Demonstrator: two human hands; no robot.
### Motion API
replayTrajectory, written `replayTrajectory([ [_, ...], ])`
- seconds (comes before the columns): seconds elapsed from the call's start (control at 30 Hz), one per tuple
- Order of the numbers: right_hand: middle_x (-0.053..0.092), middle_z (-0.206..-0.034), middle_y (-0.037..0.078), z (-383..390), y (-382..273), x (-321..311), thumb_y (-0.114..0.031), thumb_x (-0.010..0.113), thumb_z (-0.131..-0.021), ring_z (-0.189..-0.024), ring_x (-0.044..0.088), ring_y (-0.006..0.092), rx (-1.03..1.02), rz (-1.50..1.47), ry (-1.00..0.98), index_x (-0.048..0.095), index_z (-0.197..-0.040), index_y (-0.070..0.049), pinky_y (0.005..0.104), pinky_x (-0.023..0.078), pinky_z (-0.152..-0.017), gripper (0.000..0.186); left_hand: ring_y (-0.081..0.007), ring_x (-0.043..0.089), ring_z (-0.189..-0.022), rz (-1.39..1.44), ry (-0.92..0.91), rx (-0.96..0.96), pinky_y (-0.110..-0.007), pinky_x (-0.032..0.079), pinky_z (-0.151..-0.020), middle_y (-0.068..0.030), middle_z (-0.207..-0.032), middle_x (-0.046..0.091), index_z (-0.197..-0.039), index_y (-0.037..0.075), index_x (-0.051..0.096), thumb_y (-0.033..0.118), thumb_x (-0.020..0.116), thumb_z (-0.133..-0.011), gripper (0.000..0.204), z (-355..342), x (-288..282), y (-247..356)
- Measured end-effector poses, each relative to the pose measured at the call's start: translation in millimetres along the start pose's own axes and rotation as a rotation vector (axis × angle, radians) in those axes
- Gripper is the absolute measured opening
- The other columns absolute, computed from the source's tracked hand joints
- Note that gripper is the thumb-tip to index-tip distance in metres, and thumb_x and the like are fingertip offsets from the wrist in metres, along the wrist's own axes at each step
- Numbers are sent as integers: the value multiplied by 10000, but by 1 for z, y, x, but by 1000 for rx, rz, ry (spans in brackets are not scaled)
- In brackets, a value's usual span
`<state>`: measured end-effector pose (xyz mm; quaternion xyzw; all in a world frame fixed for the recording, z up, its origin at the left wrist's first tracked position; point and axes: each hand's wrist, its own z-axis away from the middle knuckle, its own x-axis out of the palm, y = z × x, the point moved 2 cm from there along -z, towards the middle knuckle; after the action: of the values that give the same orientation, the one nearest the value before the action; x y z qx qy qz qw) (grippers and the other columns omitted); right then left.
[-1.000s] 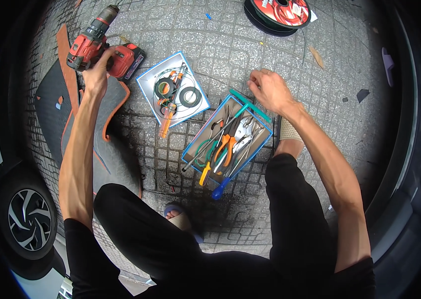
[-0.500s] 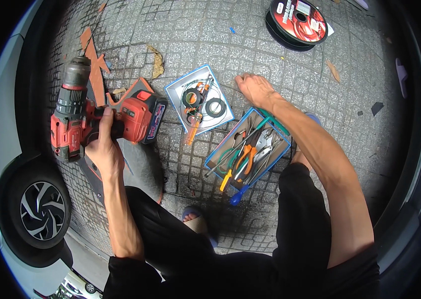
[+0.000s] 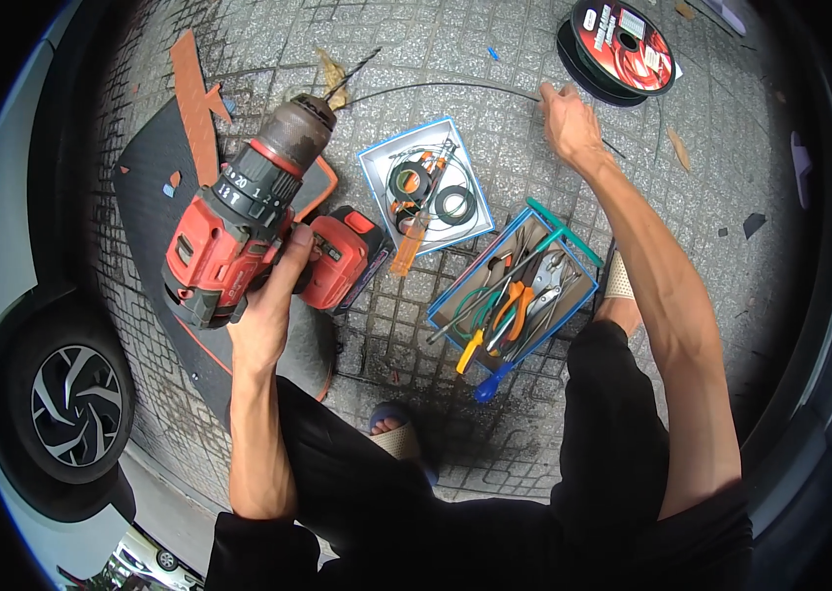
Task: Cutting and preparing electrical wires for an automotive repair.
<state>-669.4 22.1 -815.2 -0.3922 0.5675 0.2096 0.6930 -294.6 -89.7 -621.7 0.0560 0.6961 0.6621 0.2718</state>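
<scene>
My left hand [image 3: 263,320] is wrapped round the handle of a red and black cordless drill [image 3: 229,236]. A spiral drill bit [image 3: 357,75] sticks out of its chuck, tilted up and to the right. My right hand [image 3: 572,126] is closed on a thin dark wire [image 3: 436,85], which bows across to the left and reaches the area beside the chuck. Whether the wire touches the bit, I cannot tell. A short end of it shows beyond my right hand. The hand is just below a black spool [image 3: 623,49] with a red label.
A shallow box [image 3: 483,231] holds tape rolls and an orange-handled tool. Another box [image 3: 588,295] holds pliers, screwdrivers and other hand tools. A dark mat [image 3: 155,197] with orange scraps lies at left. Cars flank both sides, one showing a wheel [image 3: 79,406].
The drill has turned to the right and come closer, its bit now plainly in view. My right hand has moved up and right toward the spool, and the bowed wire now shows between the hands.
</scene>
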Motion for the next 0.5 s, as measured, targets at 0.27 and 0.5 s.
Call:
replayTrajectory([
  [0.27, 660, -962, 171, 7, -18, -115, -170, 636, -949, -847, 648, 350, -358, -236, 272, 688, -1030, -43, 439, 516, -758, 160, -216, 636, -1056, -138, -354, -44, -352, 512, -901, -67, -1076, 687, -1124, 39, 701, 144, 800, -819, 338, 22, -23, -37],
  [0.5, 661, -891, 85, 28, -101, -160, -179, 694, -929, -792, 633, 228, -720, -402, -125, 712, -978, -20, 333, 495, -702, 167, -326, 503, -1223, -588, -308, 653, -444, 379, -1077, -147, -1421, 489, -929, 116, 795, 250, 824, -588, 367, 11, 30, 7],
])
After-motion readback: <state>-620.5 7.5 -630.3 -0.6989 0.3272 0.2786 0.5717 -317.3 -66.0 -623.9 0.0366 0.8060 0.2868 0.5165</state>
